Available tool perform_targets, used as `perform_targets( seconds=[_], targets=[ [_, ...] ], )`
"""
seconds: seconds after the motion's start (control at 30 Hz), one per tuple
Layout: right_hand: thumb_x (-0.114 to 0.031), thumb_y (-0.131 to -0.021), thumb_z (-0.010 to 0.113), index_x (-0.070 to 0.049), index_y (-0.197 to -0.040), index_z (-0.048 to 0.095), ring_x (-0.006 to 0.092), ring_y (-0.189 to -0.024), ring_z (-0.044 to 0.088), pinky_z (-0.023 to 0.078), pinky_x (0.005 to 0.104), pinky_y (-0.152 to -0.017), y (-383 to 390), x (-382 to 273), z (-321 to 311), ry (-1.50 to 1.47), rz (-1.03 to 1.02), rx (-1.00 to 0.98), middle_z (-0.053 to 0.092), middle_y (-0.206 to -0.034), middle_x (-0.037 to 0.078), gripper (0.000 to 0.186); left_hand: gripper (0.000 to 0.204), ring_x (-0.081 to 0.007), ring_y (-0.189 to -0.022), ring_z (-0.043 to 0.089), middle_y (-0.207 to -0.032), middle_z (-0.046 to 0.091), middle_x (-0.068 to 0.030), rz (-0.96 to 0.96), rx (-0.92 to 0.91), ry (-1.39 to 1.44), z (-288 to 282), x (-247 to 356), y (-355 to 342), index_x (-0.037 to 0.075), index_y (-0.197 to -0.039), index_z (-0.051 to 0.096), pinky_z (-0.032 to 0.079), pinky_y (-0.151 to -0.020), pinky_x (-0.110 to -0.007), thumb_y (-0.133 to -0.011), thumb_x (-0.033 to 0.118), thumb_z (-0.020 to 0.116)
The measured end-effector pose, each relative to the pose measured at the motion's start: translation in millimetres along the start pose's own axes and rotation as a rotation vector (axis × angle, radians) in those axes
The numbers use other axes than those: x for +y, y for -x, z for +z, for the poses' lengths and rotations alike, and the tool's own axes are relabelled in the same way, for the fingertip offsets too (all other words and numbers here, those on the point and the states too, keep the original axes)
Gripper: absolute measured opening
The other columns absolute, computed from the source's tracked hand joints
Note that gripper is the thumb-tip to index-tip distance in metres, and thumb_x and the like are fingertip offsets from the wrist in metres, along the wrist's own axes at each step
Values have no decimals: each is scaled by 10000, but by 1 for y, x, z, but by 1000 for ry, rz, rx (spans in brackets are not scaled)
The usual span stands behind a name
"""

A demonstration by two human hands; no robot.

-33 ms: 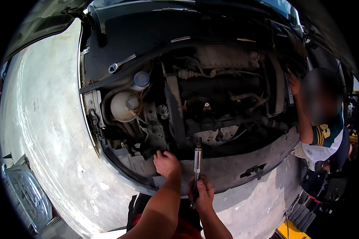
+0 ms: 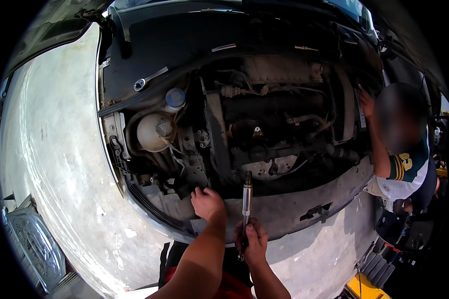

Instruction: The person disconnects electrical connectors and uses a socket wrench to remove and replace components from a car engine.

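My right hand (image 2: 253, 240) is closed round the lower part of a long chrome socket tool (image 2: 247, 199). It stands almost upright in front of the engine, with a narrower dark piece at its top end. A small shiny end shows below my fingers. Further left, my left hand (image 2: 207, 203) rests with curled fingers on the edge of the car's front panel (image 2: 279, 204); its fingertips are hidden. Beyond both hands lies the dark engine (image 2: 269, 109), a pale metal shield (image 2: 269, 168) on its near side.
A ratchet (image 2: 149, 79) and two slim metal pieces, one chrome (image 2: 223, 48) and one beside it (image 2: 306, 48), lie on the far ledge. A white coolant tank (image 2: 152, 134) and blue-capped reservoir (image 2: 175, 98) stand left. At right a co-worker's arm (image 2: 381, 154) reaches in.
The view has shifted very slightly. Both hands and the socket tool keep their places.
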State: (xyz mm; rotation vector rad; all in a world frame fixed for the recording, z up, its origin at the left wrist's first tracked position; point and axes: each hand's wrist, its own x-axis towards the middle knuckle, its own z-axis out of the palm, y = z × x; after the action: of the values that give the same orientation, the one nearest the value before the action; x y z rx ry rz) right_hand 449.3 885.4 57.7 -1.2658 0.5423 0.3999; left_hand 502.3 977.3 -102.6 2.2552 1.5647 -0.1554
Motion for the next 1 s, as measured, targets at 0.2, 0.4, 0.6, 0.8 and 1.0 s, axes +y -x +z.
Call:
perform_targets(
  seconds=[0.2,0.4,0.6,0.8,1.0],
  targets=[
    [-236,-1105,474,1,-1150,591,70,-569,515,388,205,-484,14,-5,-9,-108,36,-109,639,-814,79,268,242,-404,-990,630,-1028,652,-152,-18,0,123,1,-13,-13,41,-1037,649,517,-824,-528,-908,218,546],
    [-236,-1099,515,-11,-1134,586,58,-641,518,405,203,-524,6,-19,-23,-18,-33,-84,633,-836,60,238,200,-190,-1064,641,-1150,658,-75,185,-610,1027,-94,-14,-13,37,-1170,646,509,-927,-353,-1018,154,589],
    [-112,-1048,584,-18,-1130,578,37,-643,513,414,202,-567,-12,-33,-32,67,-75,-99,630,-816,30,125,301,-150,-1076,628,-1184,686,-59,142,-1078,1174,-168,69,7,17,-1297,623,504,-955,-327,-1048,187,617],
    [-77,-1008,643,-9,-1146,589,59,-695,587,467,221,-627,-19,-40,-48,145,-148,-71,653,-835,31,163,349,-214,-1108,660,-1224,677,-109,165,-1163,1198,-162,80,21,13,-1301,605,543,-966,-413,-1026,228,617],
    [-53,-998,644,-1,-1149,602,69,-733,606,480,229,-650,-25,-37,-58,166,-117,-47,642,-837,22,165,345,-219,-1098,665,-1215,685,-105,168,-1164,1136,-153,83,20,1,-1301,601,547,-960,-413,-1018,195,634]
  ],
)
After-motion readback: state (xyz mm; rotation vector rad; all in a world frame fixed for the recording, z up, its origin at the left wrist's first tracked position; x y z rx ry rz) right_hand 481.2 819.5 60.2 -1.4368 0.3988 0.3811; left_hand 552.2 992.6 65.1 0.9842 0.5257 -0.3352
